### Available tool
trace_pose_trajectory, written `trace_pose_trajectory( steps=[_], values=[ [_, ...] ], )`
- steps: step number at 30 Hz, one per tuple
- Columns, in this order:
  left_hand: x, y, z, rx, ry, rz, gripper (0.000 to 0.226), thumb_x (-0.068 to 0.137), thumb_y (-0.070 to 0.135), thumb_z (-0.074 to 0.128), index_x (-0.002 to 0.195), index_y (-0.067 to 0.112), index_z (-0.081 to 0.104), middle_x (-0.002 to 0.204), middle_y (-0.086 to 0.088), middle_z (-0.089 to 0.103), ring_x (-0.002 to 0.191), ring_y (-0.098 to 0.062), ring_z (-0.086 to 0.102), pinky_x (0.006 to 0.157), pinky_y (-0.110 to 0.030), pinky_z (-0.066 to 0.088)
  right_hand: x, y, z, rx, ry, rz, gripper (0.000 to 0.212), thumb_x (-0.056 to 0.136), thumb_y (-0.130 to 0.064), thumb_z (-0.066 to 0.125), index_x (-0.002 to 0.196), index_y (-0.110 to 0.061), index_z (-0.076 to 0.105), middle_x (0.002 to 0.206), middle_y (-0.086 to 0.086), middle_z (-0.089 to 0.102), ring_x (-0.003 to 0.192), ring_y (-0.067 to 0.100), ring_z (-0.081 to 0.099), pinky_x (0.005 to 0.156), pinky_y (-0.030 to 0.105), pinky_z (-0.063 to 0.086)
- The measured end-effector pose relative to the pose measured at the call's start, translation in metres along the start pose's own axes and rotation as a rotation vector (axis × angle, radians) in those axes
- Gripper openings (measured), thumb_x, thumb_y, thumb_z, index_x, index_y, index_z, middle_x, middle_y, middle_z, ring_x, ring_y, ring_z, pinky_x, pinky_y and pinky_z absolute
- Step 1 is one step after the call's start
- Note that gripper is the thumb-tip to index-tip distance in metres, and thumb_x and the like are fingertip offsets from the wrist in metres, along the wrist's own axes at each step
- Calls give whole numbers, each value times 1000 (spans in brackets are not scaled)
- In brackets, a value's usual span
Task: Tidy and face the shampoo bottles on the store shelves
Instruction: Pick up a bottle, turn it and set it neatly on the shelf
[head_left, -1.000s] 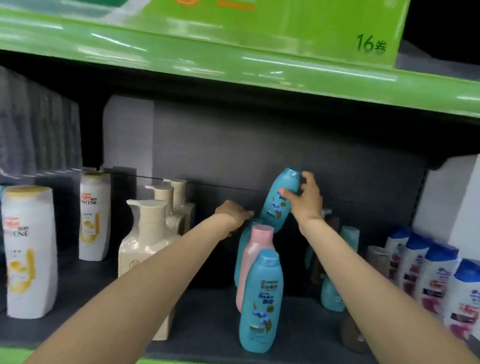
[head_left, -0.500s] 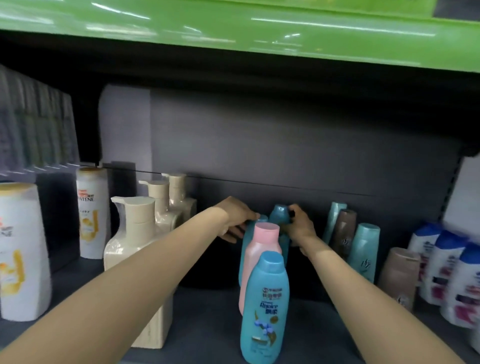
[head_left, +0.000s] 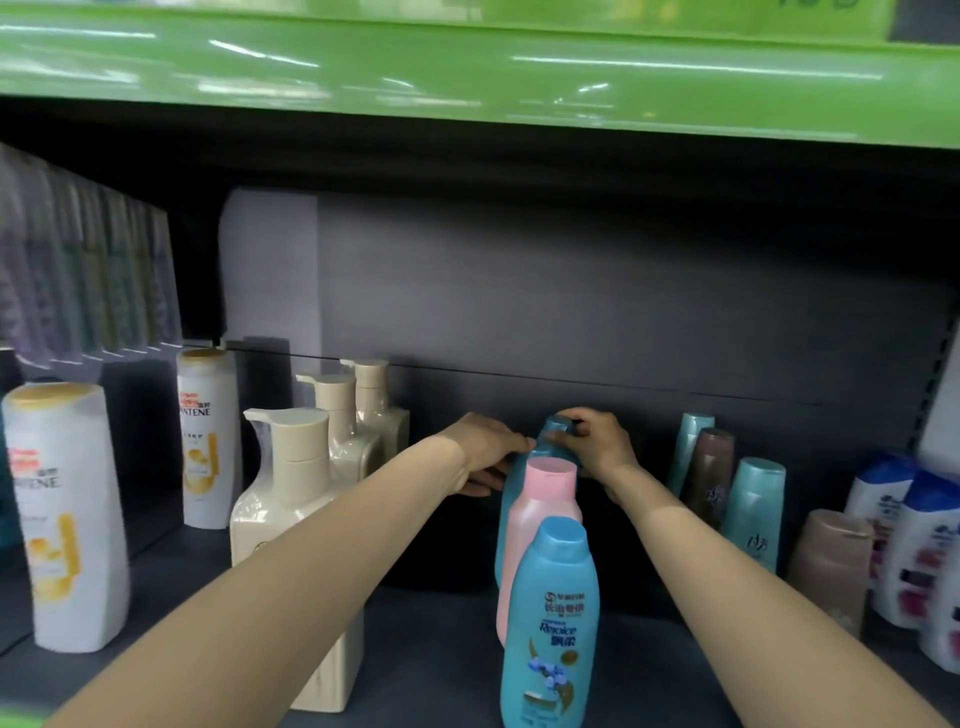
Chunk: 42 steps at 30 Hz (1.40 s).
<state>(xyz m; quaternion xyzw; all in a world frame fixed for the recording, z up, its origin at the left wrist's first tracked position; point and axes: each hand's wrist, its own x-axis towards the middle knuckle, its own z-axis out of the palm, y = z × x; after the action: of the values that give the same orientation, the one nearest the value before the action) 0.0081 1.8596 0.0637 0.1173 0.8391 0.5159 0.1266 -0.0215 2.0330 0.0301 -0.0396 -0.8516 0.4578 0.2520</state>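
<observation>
- Teal shampoo bottle (head_left: 551, 435): upright at the rear of the shelf (head_left: 426, 670), last in a file behind the pink bottle (head_left: 540, 525) and blue Rejoice bottle (head_left: 550, 623).
- Right hand (head_left: 597, 441): clasps its cap.
- Left hand (head_left: 485, 452): fingers against its side; grip unclear.
- Cream pump bottles (head_left: 301, 499): toward the left edge.

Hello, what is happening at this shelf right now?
A person is tidying shampoo bottles on a store shelf. Both arms reach to the back of a single-file row. The right hand grips the top of the rearmost teal bottle, and the left hand touches the teal bottle in front of it. Nearer the camera in the row stand a pink bottle and a blue Rejoice bottle, label forward. Cream pump bottles stand to the left.
</observation>
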Motion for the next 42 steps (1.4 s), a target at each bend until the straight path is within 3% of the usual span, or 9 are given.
trace_pose_trajectory(
  steps=[5,14,22,27,32,35,38,40,42],
  values=[
    [1,-3,1,-25,-2,-4,17,89,35,57,94,20,63,81,3,64,72,-12,58,78,-28,44,5,0,3,-21,-42,-5,32,82,-16,71,113,-8,66,110,8,68,99,19,61,89,31,49],
    [1,-10,1,-136,-26,-18,16,88,36,59,88,21,62,87,1,65,82,-14,59,80,-31,46,7,-1,0,122,-123,122,28,84,-15,70,110,-11,63,100,8,62,91,21,59,55,25,46],
    [2,-8,2,-109,-2,-15,20,89,35,57,100,18,62,94,-1,65,81,-14,59,85,-32,46,6,-2,9,159,-116,81,27,87,-8,65,114,-7,61,112,15,63,94,21,59,56,22,46],
    [1,-8,3,-101,13,-3,23,90,35,56,104,17,63,96,-3,64,83,-15,59,82,-30,48,7,-2,7,98,-106,81,30,86,-9,66,115,-8,63,114,15,65,97,22,62,63,24,48],
    [-2,-6,5,-85,59,-3,28,90,35,56,108,15,64,95,-2,65,78,-13,58,75,-28,47,1,-16,3,-33,-45,30,41,83,-16,71,121,-5,61,117,13,65,108,25,61,91,27,46],
    [-5,-2,2,-102,128,44,25,90,32,57,105,13,64,93,-4,63,73,-15,55,64,-25,45,-6,-31,-4,-52,30,-47,28,83,-14,70,108,-3,66,106,13,68,96,21,62,84,22,42],
    [-11,2,-3,-41,215,142,18,88,25,57,99,15,67,89,-5,61,75,-19,55,64,-25,44,-18,-52,-15,15,61,-97,10,84,-8,66,94,-7,68,90,10,67,82,17,60,81,33,52],
    [-20,4,-7,-23,246,191,14,87,23,56,93,18,67,90,-4,63,74,-19,58,64,-22,45,-33,-71,-20,67,33,-102,9,87,-3,61,93,-8,66,80,4,64,73,17,58,71,35,54],
    [-35,6,-12,-26,247,252,11,88,19,54,88,19,65,88,-4,64,65,-16,59,54,-15,44,-49,-93,-22,115,23,-101,15,89,1,53,93,-8,65,75,0,61,65,14,56,61,29,50]
  ],
)
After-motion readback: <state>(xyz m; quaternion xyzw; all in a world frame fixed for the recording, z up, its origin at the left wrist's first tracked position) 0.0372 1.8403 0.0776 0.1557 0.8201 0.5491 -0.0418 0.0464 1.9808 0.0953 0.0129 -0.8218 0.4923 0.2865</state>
